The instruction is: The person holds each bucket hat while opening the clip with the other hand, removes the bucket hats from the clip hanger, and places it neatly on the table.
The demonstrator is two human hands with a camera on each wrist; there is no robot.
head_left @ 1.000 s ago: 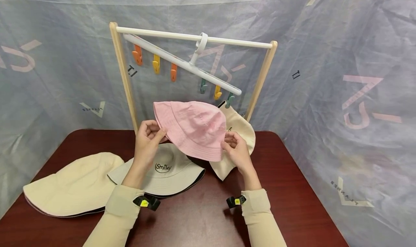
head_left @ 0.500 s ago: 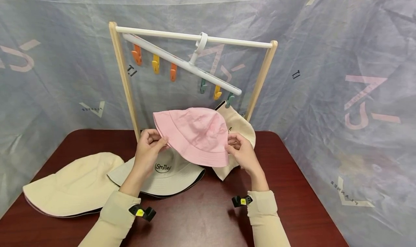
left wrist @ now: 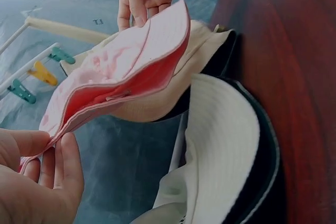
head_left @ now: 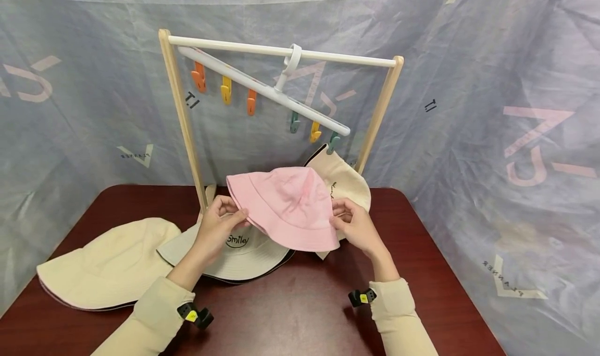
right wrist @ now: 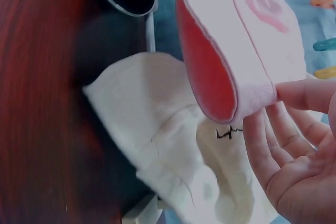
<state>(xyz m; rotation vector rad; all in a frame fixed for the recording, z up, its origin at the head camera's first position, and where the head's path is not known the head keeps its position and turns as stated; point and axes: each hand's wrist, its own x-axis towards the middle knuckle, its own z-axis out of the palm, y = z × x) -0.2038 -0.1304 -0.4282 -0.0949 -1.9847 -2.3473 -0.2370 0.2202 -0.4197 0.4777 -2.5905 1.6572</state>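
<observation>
A pink bucket hat (head_left: 286, 205) is held up between both hands, its brim toward the person and its opening facing down. My left hand (head_left: 219, 223) pinches the left end of the brim between thumb and fingers. At the right end, my right hand (head_left: 353, 221) pinches the brim edge the same way. The left wrist view shows the hat's darker pink inside and its brim (left wrist: 168, 30) folded nearly flat. Just behind the pink hat, a cream bucket hat (head_left: 353, 189) hangs by a green clip (head_left: 333, 143). Below lies a pale grey hat marked "Smile" (head_left: 248, 259).
A wooden rack (head_left: 180, 122) carries a tilted white hanger (head_left: 253, 84) with orange, yellow and green clips. At the left of the dark red table (head_left: 300, 319) lies another cream hat (head_left: 112, 262). Grey sheeting (head_left: 469, 49) encloses the back and sides.
Both hands have lowered the pink hat a little and moved it slightly right, toward the person. It now covers more of the grey hat. The hands' grip stays the same.
</observation>
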